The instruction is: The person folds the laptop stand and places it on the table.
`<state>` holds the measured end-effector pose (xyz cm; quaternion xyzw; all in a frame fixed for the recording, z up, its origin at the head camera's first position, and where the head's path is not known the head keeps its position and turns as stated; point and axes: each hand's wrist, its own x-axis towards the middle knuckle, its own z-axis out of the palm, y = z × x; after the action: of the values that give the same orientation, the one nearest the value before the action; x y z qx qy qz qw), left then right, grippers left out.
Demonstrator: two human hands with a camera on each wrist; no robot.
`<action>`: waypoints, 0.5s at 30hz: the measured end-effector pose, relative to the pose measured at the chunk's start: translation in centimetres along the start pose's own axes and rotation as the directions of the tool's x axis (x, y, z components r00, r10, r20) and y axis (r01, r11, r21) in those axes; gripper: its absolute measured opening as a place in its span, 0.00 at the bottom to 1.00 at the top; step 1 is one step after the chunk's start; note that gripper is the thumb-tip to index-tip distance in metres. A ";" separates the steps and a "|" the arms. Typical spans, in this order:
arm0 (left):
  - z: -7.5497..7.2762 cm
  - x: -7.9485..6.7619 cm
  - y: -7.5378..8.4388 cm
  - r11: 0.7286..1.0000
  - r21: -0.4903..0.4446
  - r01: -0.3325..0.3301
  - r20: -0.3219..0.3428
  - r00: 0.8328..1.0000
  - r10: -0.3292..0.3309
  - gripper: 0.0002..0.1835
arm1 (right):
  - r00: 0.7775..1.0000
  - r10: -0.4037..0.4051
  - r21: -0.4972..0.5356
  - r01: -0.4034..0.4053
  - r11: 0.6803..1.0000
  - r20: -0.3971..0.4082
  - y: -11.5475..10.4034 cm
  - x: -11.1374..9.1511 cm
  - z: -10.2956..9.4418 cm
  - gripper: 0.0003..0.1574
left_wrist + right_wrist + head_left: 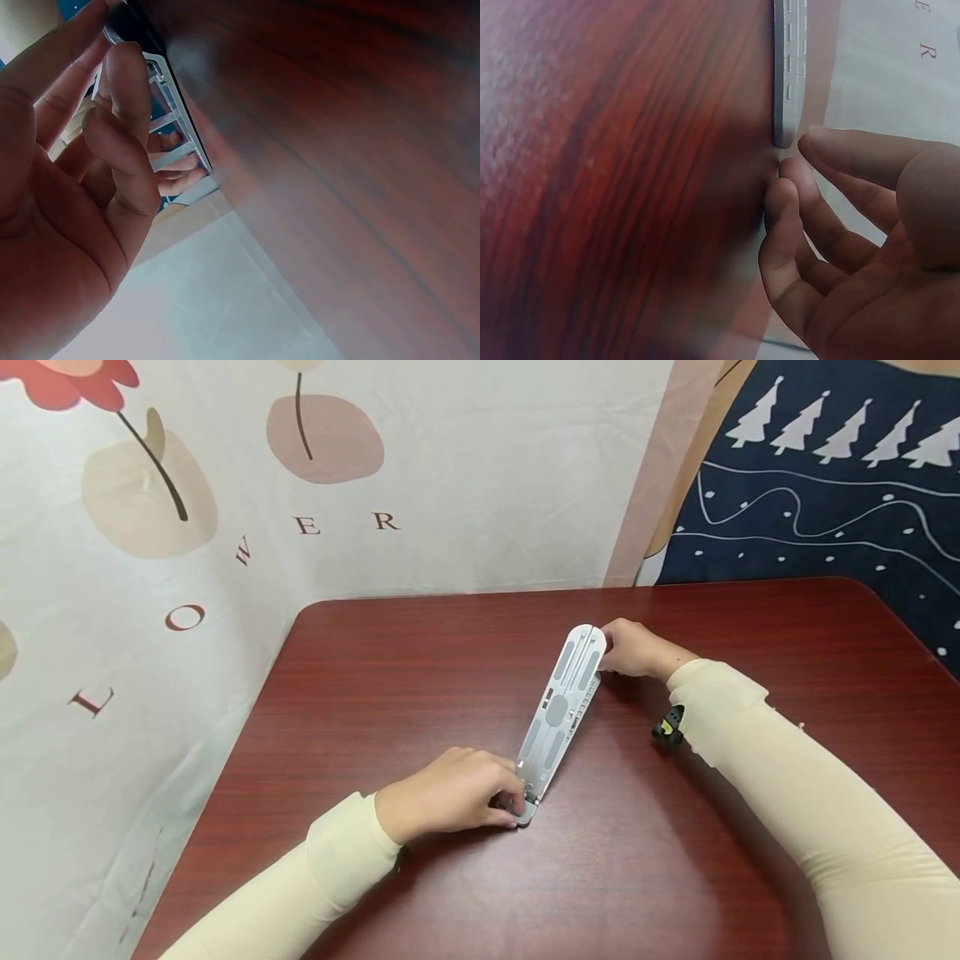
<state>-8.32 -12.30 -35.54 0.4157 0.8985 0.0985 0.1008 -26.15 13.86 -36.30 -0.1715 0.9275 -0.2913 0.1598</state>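
Observation:
A narrow silver folding laptop stand [557,710] with grey pads slants across the table, its slotted side rail [788,75] also visible in the right wrist view. At its near end, my left hand [457,789] pinches the small hinged tip between thumb and finger. My right hand [636,647] is at the far end, with fingers loosely bent. In the right wrist view, the right fingertips [814,142] lie just beyond the stand's rounded end; firm contact is not plain. Through the frame's openings in the left wrist view, right-hand fingers [180,176] show.
The reddish-brown wooden table [360,677] has rounded far corners. Behind it hang a pale cloth with flowers and letters [480,485] and a dark blue cloth with white trees [825,485]. A small black and yellow device [669,727] is by the right sleeve.

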 end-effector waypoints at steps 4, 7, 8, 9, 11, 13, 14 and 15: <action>0.0 0.2 0.2 1.000 0.009 0.005 -0.013 1.000 -0.005 0.08 | 0.999 -0.033 -0.029 0.032 0.999 -0.013 0.3 0.3 0.2 0.14; -0.1 0.3 0.3 1.000 0.010 0.014 -0.018 1.000 -0.014 0.09 | 0.998 -0.054 -0.046 0.053 0.998 -0.023 0.4 0.4 0.4 0.14; -0.1 0.4 0.4 1.000 0.009 0.017 -0.019 1.000 -0.016 0.10 | 0.998 -0.060 -0.049 0.058 0.997 -0.023 0.4 0.4 0.4 0.14; -0.1 0.4 0.4 1.000 0.007 0.020 -0.019 1.000 -0.020 0.10 | 0.998 -0.065 -0.054 0.064 0.997 -0.023 0.4 0.5 0.5 0.14; -0.1 0.5 0.5 1.000 0.004 0.025 -0.019 1.000 -0.025 0.10 | 0.997 -0.080 -0.061 0.079 0.995 -0.021 0.3 0.5 0.6 0.14; 0.0 0.5 0.5 1.000 0.001 0.029 -0.020 0.999 -0.029 0.10 | 0.995 -0.094 -0.072 0.092 0.993 -0.017 0.3 0.6 0.7 0.13; 0.0 0.5 0.6 1.000 -0.001 0.030 -0.021 0.999 -0.030 0.10 | 0.995 -0.096 -0.073 0.095 0.993 -0.015 0.2 0.6 0.7 0.14; 0.0 0.5 0.5 0.999 -0.003 0.032 -0.022 0.999 -0.032 0.10 | 0.995 -0.098 -0.077 0.097 0.992 -0.013 0.2 0.6 0.8 0.13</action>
<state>-8.25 -11.55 -35.46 0.3999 0.9060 0.1029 0.0928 -26.39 13.38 -37.11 -0.2200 0.9297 -0.2648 0.1311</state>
